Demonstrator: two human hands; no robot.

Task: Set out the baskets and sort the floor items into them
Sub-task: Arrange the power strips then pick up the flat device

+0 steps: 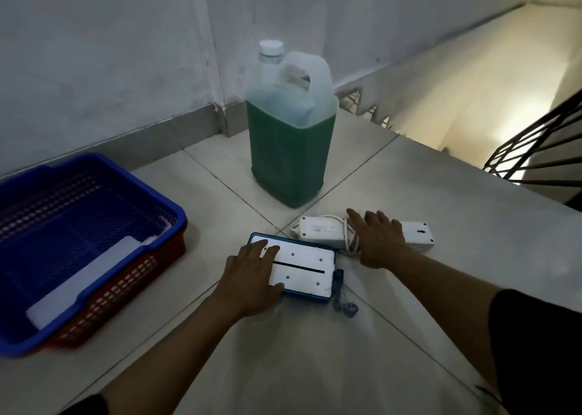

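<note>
A flat blue-edged white box lies on the tiled floor in front of me. My left hand rests on its left end, fingers spread over the top and thumb along its near edge. Just behind it lies a white power strip with a coiled white cord. My right hand lies flat and open across the middle of the strip. At the left a blue basket sits nested inside a red basket; a white flat item lies in the blue one.
A large translucent jug of green liquid stands behind the power strip, near the wall corner. A small dark plug and cord lie by the box's right end. At the right the landing drops to a stairwell with a black railing.
</note>
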